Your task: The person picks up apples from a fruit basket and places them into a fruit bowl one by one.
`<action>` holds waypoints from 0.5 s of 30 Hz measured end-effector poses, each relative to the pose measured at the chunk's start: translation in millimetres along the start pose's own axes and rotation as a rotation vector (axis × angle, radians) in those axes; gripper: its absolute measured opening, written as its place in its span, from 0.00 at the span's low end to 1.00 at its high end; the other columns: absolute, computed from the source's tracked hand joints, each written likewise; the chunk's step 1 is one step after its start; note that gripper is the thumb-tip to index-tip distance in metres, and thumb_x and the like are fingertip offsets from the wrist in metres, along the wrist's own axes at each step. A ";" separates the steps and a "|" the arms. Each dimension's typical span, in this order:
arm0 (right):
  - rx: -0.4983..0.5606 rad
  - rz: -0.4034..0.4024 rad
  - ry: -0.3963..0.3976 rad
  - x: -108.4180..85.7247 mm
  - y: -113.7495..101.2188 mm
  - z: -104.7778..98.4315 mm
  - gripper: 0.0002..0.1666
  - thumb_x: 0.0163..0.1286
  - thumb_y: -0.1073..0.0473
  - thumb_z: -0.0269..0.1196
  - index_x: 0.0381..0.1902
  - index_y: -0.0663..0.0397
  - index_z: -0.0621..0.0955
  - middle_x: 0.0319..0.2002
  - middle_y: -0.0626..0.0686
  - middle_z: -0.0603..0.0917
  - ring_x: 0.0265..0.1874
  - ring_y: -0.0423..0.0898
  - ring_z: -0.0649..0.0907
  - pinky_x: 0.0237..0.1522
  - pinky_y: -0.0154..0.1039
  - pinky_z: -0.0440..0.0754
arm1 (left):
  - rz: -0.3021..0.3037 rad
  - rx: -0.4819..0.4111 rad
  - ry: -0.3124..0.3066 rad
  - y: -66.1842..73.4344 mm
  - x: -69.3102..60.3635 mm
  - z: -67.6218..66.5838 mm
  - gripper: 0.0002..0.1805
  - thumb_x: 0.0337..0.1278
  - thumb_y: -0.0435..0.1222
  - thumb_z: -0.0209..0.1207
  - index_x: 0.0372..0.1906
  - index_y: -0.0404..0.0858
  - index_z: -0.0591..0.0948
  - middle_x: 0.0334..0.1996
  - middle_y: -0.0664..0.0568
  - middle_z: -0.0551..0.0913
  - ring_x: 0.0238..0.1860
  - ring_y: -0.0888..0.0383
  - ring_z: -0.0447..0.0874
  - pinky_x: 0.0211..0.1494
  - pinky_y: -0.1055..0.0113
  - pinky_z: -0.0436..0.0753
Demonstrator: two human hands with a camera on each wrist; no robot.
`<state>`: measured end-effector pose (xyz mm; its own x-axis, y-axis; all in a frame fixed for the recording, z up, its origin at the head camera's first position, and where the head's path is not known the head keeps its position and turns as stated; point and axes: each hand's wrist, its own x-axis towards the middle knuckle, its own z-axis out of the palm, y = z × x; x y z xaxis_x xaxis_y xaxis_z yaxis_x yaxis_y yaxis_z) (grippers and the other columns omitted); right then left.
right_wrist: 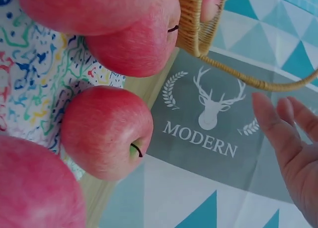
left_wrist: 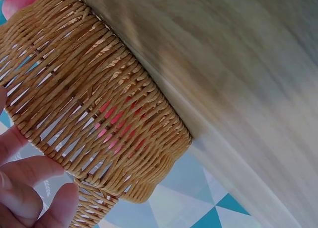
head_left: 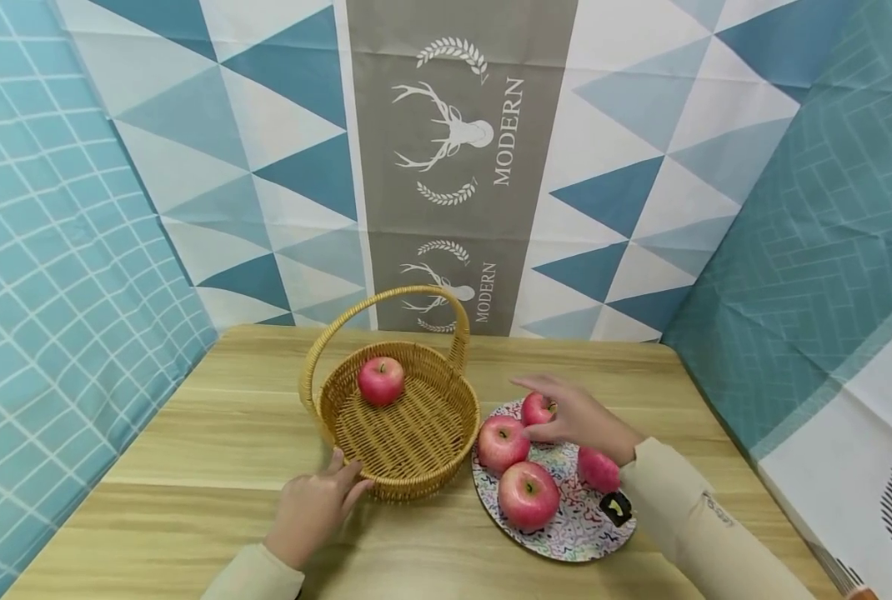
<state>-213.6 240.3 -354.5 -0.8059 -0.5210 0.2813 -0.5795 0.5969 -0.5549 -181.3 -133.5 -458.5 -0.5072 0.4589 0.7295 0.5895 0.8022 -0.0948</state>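
Observation:
A round wicker basket (head_left: 401, 479) with a tall arched handle stands in the middle of the table. One red apple (head_left: 381, 381) lies inside it at the back left; in the left wrist view it shows through the weave. At the basket's front left, my left hand (head_left: 314, 508) holds the rim with its fingers. My right hand (head_left: 573, 417) hovers over a patterned round plate (head_left: 581, 542), fingers spread and holding nothing. On the plate are several apples, including a front apple (head_left: 528, 496), a left apple (head_left: 503, 443), and a back apple (right_wrist: 107, 133) partly hidden in the head view by my hand.
Another apple (head_left: 598, 469) sits on the plate's right side, partly covered by my right forearm. A small black object with a yellow mark (head_left: 615, 507) is near that sleeve. Patterned cloth (head_left: 453, 167) hangs behind the wooden table (head_left: 176, 467) and along both sides.

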 end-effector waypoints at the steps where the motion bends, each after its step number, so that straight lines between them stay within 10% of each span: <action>1: -0.013 -0.001 0.006 3.6 0.1 0.8 0.40 0.53 0.64 0.74 0.64 0.61 0.72 0.61 0.64 0.74 0.59 0.62 0.73 0.50 0.55 0.78 | -0.001 -0.004 -0.005 0.4 -0.1 -0.1 0.34 0.72 0.57 0.35 0.33 0.37 0.83 0.30 0.34 0.85 0.02 0.63 0.61 0.07 0.75 0.54; 15: -0.080 -0.039 -0.039 44.8 3.8 25.7 0.38 0.52 0.63 0.72 0.63 0.59 0.74 0.63 0.67 0.67 0.49 0.59 0.80 0.43 0.48 0.81 | -0.006 0.006 -0.025 -0.5 -1.3 -0.9 0.35 0.72 0.57 0.33 0.33 0.36 0.83 0.31 0.34 0.85 0.01 0.64 0.59 0.07 0.75 0.54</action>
<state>-248.8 203.6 -364.2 -0.7779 -0.5676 0.2698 -0.6197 0.6215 -0.4792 -180.4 -134.9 -458.8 -0.5259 0.4634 0.7132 0.5828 0.8071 -0.0947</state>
